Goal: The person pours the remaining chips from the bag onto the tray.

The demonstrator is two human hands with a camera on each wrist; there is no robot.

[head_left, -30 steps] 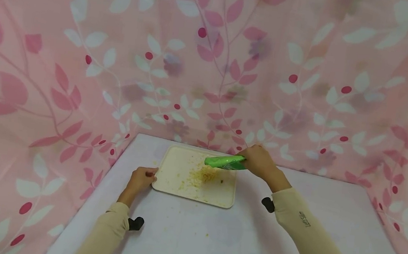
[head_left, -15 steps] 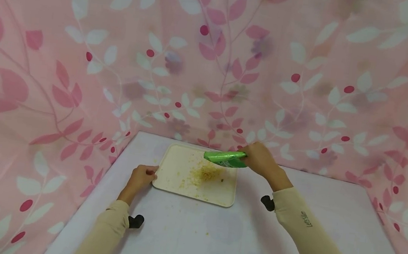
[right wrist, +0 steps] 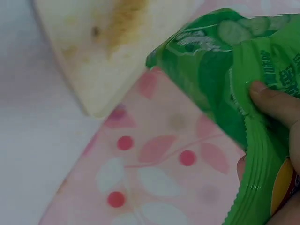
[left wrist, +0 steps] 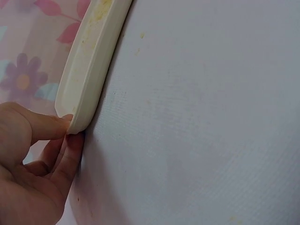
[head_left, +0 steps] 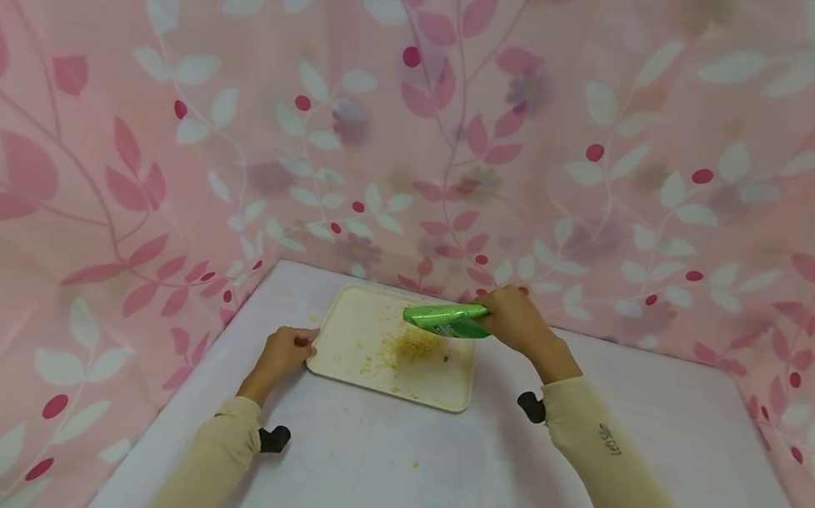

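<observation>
A cream rectangular tray [head_left: 348, 323] lies on the table, with a heap of yellow crumbs [head_left: 416, 344] right of its middle and loose bits around it. My left hand [head_left: 285, 351] pinches the tray's near left corner; in the left wrist view the thumb [left wrist: 51, 127] is on the rim with fingers underneath. Above the far right part of the tray, my right hand [head_left: 518, 321] grips a shiny green snack bag [head_left: 441, 319], its end pointing left over the heap. Printed cucumber slices show on the bag [right wrist: 201, 61] in the right wrist view. The bag's inside is hidden.
A white-covered table [head_left: 366, 484] carries a few stray crumbs [head_left: 415, 465] in front of the tray. Pink leaf-patterned cloth [head_left: 422, 122] rises behind the table's back edge and at both sides. One dark dot [head_left: 446, 359] sits on the tray right of the heap.
The bag has shifted slightly left over the tray, and the crumb heap under it looks a little fuller. My left hand keeps its hold on the corner.
</observation>
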